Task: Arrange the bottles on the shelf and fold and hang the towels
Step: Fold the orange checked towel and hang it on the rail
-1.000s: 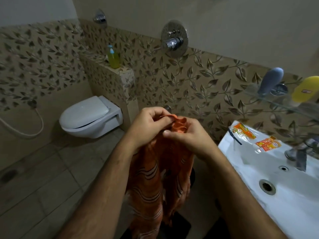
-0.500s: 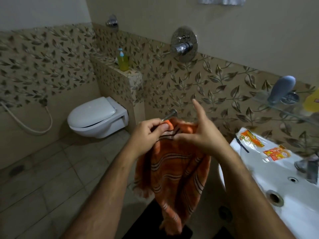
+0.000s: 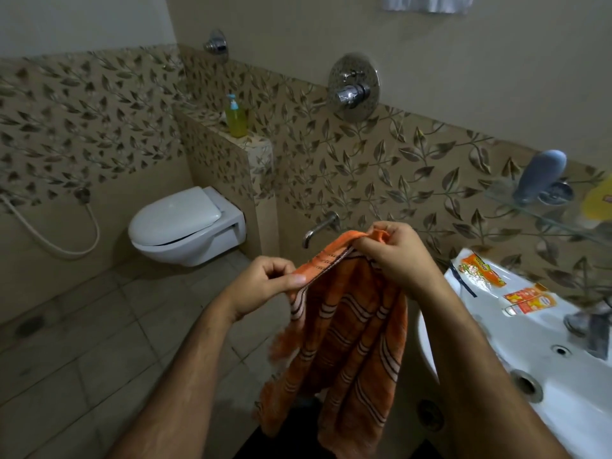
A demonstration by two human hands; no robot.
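An orange striped towel [image 3: 344, 342] hangs in front of me, held by its top edge. My left hand [image 3: 265, 283] pinches the left end of that edge. My right hand [image 3: 390, 256] grips the bunched right end, higher up. A grey-blue bottle [image 3: 539, 175] lies tilted on the glass shelf [image 3: 530, 210] at the right, with a yellow bottle [image 3: 597, 203] beside it at the frame edge. A green pump bottle [image 3: 236, 118] stands on the tiled ledge [image 3: 255, 144]. A pale towel edge [image 3: 427, 3] shows at the top.
A white sink [image 3: 530, 346] with two orange sachets [image 3: 526, 301] on its rim is at the right. A wall-hung toilet [image 3: 185, 226] is at the left, a spout [image 3: 319, 226] and a chrome mixer [image 3: 352, 86] on the tiled wall. Tiled floor lies below.
My hands have drawn apart along the towel's top edge, left hand lower and leftward, right hand now gripping the bunched end. The towel has spread wider. The view has shifted slightly.
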